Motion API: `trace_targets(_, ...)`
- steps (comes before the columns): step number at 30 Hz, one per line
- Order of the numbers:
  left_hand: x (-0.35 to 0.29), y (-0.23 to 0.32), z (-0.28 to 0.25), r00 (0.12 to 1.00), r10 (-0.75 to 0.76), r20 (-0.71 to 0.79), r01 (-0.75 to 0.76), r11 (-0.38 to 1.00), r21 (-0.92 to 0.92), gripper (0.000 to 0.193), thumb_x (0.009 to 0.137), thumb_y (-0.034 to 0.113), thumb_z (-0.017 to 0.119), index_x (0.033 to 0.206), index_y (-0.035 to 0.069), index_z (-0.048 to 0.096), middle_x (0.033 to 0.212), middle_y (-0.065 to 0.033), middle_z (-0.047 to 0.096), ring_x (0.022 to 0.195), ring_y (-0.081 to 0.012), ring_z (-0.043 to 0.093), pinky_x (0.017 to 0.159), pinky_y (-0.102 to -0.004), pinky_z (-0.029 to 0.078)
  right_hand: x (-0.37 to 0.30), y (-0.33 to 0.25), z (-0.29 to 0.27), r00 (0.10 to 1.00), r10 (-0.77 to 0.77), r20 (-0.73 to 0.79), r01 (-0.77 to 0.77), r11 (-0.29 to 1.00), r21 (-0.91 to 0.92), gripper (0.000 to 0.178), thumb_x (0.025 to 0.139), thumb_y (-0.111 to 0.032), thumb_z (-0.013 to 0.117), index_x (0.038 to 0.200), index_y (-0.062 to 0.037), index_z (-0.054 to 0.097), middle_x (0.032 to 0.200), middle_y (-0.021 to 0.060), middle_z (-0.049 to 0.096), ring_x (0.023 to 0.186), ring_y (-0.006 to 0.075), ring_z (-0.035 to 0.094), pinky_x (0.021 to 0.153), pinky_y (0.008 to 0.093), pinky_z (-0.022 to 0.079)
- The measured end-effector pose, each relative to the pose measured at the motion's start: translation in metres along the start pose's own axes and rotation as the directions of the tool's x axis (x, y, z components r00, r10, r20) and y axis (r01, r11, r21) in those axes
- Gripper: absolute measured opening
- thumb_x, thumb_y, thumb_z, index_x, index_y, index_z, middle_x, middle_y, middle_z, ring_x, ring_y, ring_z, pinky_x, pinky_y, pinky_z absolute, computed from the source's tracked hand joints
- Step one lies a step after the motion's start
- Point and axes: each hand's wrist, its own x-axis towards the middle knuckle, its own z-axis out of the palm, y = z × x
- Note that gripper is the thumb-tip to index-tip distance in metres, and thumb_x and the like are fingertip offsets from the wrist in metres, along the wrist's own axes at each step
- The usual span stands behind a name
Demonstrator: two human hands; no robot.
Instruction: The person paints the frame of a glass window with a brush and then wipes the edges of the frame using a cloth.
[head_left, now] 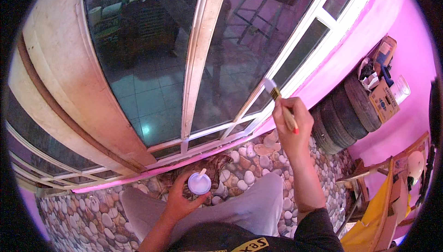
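My right hand (299,119) grips a paintbrush (275,93) by its pale, red-ended handle. The bristles are white and meet or hover just in front of the window frame (255,101); whether they touch, I cannot tell. Around that spot the frame is part bright white, part dull beige. Low over my lap, my left hand (180,201) wraps round a small tub of white paint (199,186). A short pale stick (202,173) stands tilted in the tub.
Dark glass panes (152,81) fill the frame ahead. Stacked tyres (344,113) lean by the pink wall (410,21) at right, a cardboard box (384,102) beside them. A yellow cloth (371,217) hangs at lower right. Pebble-patterned flooring (92,219) lies beneath me.
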Motion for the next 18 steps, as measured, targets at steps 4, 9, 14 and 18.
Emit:
trace_targets(4, 0.001, -0.002, 0.004, 0.999, -0.037, 0.026, 0.039, 0.997, -0.069, 0.071, 0.070, 0.027, 0.090, 0.128, 0.002, 0.056, 0.121, -0.0160, 0.063, 0.114, -0.0284, 0.061, 0.100, -0.0400, 0.046, -0.001, 0.012, 0.002, 1.000, -0.002, 0.017, 0.002, 1.000, -0.007, 0.015, 0.087, -0.010, 0.072, 0.093, -0.0029, 0.061, 0.080, 0.0163, 0.066, 0.069, 0.0269, 0.068, 0.064, 0.0347, 0.053)
trace_targets(9, 0.001, -0.012, -0.001, 0.991, -0.128, 0.033, 0.129, 0.991, -0.024, 0.078, 0.068, 0.028, 0.091, 0.133, 0.005, 0.052, 0.125, -0.0152, 0.062, 0.117, -0.0277, 0.060, 0.102, -0.0409, 0.047, 0.004, -0.002, -0.006, 0.991, 0.042, -0.129, -0.028, 0.994, 0.110, 0.011, 0.090, -0.009, 0.071, 0.092, -0.0018, 0.064, 0.077, 0.0076, 0.067, 0.067, 0.0113, 0.064, 0.061, 0.0257, 0.051)
trace_targets(14, 0.020, -0.008, 0.001, 0.999, 0.020, 0.037, -0.020, 1.000, -0.005, 0.079, 0.071, 0.025, 0.090, 0.135, 0.005, 0.049, 0.127, -0.0165, 0.059, 0.120, -0.0271, 0.057, 0.105, -0.0407, 0.044, -0.039, -0.038, -0.039, 0.900, 0.224, 0.374, -0.371, 0.845, 0.386, 0.011, 0.085, -0.007, 0.075, 0.093, -0.0023, 0.068, 0.081, 0.0060, 0.069, 0.073, 0.0124, 0.065, 0.066, 0.0258, 0.052)
trace_targets(18, 0.021, -0.011, 0.006, 0.999, 0.018, 0.027, -0.016, 0.997, -0.078, 0.072, 0.072, 0.022, 0.088, 0.132, 0.003, 0.052, 0.125, -0.0168, 0.060, 0.117, -0.0298, 0.058, 0.103, -0.0405, 0.044, -0.056, -0.053, -0.035, 0.713, -0.089, 0.695, -0.376, 0.789, 0.486, 0.019, 0.081, -0.007, 0.079, 0.098, -0.0040, 0.072, 0.087, 0.0067, 0.071, 0.081, 0.0175, 0.068, 0.073, 0.0297, 0.052)
